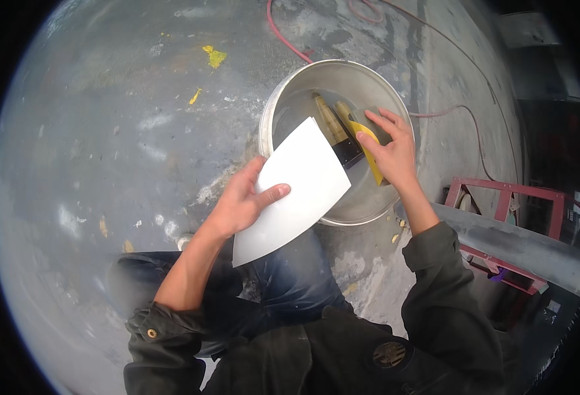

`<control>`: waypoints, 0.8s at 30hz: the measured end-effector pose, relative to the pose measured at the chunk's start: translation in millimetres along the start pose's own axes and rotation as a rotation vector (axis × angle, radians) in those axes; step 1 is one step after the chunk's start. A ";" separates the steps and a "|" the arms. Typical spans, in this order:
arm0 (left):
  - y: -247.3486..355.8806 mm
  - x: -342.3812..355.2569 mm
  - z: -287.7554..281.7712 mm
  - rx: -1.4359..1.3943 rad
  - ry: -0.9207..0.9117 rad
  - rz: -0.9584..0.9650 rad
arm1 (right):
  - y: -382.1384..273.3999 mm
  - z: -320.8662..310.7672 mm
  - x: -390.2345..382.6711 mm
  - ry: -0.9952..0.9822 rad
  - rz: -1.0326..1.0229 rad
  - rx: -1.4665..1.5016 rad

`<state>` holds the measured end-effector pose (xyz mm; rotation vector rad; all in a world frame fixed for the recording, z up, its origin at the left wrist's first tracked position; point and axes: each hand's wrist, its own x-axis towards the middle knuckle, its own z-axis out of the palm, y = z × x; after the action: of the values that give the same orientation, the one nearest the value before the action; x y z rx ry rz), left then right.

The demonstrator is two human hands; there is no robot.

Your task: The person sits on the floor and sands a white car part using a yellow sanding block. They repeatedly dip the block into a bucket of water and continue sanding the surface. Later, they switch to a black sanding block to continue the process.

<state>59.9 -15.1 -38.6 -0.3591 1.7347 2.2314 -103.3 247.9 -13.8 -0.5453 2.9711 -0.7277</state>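
Note:
My left hand (238, 199) grips the near left edge of a smooth white panel (300, 184), thumb on top and fingers beneath. The panel is slightly curved and tapers at its near end; its far end overlaps a round pale bucket (268, 125). Inside the bucket, my right hand (395, 150) is closed on a bent sheet (374, 164), yellow on one face and grey on the other, perhaps sandpaper. Beside it lie tools with wooden handles (329, 118), one ending in a dark, wide head; the panel and the sheet partly cover them.
A pink hose (283, 41) runs behind the bucket, and another thin line (467, 113) curves to its right. At the right stands a red metal frame (553, 214) with a long grey bar (507, 240) across it. Yellow scraps (215, 56) lie on the stained concrete floor (125, 145).

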 end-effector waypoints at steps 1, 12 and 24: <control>0.7 -0.1 -0.7 -0.003 -0.003 -0.020 | -0.9 -2.3 -5.2 0.018 0.012 0.025; 22.7 -6.8 2.1 -0.095 0.084 -0.053 | 3.6 -8.0 -48.7 0.143 0.108 0.603; 97.1 -4.8 9.7 -0.509 0.421 0.352 | 19.5 -29.3 -61.8 0.288 0.123 0.806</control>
<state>27.6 -28.6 52.7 -0.7262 1.4629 3.0359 -55.1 298.3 0.4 -0.2015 2.5376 -1.9592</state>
